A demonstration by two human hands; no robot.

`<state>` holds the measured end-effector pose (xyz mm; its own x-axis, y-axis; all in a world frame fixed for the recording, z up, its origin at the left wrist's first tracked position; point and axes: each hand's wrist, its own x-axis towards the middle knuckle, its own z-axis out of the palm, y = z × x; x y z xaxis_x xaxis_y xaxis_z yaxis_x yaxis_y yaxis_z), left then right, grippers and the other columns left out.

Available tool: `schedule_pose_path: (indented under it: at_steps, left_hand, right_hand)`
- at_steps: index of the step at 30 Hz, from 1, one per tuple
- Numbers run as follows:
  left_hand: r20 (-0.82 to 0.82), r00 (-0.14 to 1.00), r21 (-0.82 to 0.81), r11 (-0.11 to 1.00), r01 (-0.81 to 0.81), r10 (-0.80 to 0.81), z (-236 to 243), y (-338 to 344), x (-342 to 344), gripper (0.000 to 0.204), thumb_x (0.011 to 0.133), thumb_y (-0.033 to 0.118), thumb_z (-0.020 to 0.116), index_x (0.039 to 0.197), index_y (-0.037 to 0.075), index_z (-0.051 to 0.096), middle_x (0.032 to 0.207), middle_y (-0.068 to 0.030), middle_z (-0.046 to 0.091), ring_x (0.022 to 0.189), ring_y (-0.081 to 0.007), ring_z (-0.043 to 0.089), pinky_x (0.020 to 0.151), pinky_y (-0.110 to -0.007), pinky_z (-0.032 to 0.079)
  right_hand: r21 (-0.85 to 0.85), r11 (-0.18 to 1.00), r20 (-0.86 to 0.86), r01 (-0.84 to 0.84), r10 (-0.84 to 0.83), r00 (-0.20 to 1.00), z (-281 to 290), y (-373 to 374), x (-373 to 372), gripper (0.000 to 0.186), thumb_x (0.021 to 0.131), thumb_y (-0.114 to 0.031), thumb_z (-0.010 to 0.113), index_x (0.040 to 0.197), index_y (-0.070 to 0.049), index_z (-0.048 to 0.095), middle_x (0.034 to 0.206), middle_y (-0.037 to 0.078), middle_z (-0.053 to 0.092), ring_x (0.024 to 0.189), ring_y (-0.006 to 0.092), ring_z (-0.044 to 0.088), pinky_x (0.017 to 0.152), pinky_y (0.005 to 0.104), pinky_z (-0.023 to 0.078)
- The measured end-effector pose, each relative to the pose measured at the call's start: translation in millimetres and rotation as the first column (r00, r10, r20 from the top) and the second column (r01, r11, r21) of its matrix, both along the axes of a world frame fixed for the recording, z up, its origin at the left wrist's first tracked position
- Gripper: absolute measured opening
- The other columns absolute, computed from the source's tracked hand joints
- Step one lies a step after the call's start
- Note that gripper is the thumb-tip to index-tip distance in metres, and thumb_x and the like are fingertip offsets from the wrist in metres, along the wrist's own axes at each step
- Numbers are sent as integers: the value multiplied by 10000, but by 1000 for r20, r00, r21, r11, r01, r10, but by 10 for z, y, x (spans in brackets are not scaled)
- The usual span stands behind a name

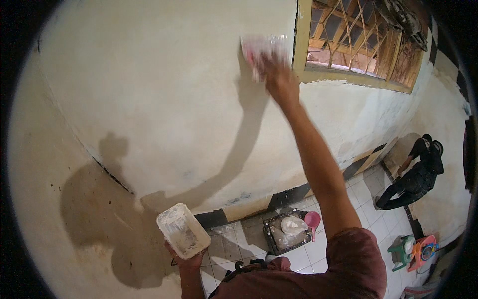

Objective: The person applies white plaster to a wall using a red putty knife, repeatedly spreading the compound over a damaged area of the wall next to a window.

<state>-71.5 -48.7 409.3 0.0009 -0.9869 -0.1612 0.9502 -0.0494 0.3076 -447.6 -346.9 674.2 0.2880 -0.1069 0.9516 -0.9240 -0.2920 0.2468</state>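
Observation:
Up beside the window, my right hand (pixel 276 70) grips a pinkish-red wide putty spreader (pixel 253 50), smeared by motion. Its blade lies against the cream-coloured wall (pixel 164 74), just left of the window frame (pixel 300 47). Low down on the left, my left hand (pixel 193 259) holds a translucent rectangular plastic tub (pixel 183 231) from beneath and the side. White paste coats the tub's inside. My right arm is stretched far up and forward, while the left stays close to my body.
On the tiled floor (pixel 306 254) by the wall stand a dark crate (pixel 270 238) with a white bag (pixel 293 225) and a pink dipper (pixel 312 219). A co-worker in dark clothes (pixel 418 174) bends at the right wall. Green (pixel 398 254) and orange stools (pixel 417 261) stand nearby.

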Motion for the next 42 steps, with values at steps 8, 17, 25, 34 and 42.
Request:
schedule_pose_path:
  at_steps: [8, 17, 25, 34, 42]
  left_hand:
    - [205, 979, -153, 988, 24, 8, 81, 10, -84, 905, 716, 304, 821, 1440, 159, 298, 1396, -73, 459, 1260, -293, 464, 1068, -499, 388]
    - [87, 996, -148, 989, 4, 9, -113, -66, -63, 772, 848, 697, 481, 1408, 169, 415, 1373, -83, 501, 1237, -312, 498, 1046, -516, 411]
    - [282, 948, -74, 989, -128, 144, 19, 26, -144, 756, 839, 702, 495, 1418, 222, 429, 1375, -51, 507, 1227, -333, 515, 935, -620, 461]
    - [68, 997, -66, 998, -16, 20, -71, -65, -113, 776, 807, 681, 546, 1381, 169, 445, 1305, -92, 548, 1163, -336, 561, 949, -562, 487]
    - [91, 996, -157, 988, 2, 12, 58, 1, -93, 745, 830, 655, 537, 1400, 189, 432, 1331, -67, 532, 1182, -325, 547, 941, -572, 488]
  right_hand:
    - [354, 932, 129, -79, 35, 991, -2408, 1022, -60, 508, 790, 15, 594, 1272, -146, 628, 1284, 63, 624, 1239, 279, 558, 1080, 446, 428]
    - [40, 998, 87, 52, -56, 995, -345, 236, -97, 519, 804, 9, 571, 1277, -200, 617, 1298, 62, 603, 1179, 312, 572, 973, 387, 492]
    - [370, 917, 445, -151, -33, 895, -2270, 995, -143, 535, 790, 84, 525, 1296, -78, 587, 1274, 164, 613, 1149, 310, 616, 911, 388, 534]
    - [580, 814, 676, 29, -501, 540, -1050, 116, 676, 425, 921, -203, 560, 1321, -62, 542, 1191, 132, 650, 955, 232, 657, 751, 374, 524]
    - [230, 902, 355, -365, 271, 895, -1161, 914, 1759, 622, 755, 14, 609, 1363, -93, 528, 1339, 138, 568, 1212, 360, 556, 1031, 475, 447]
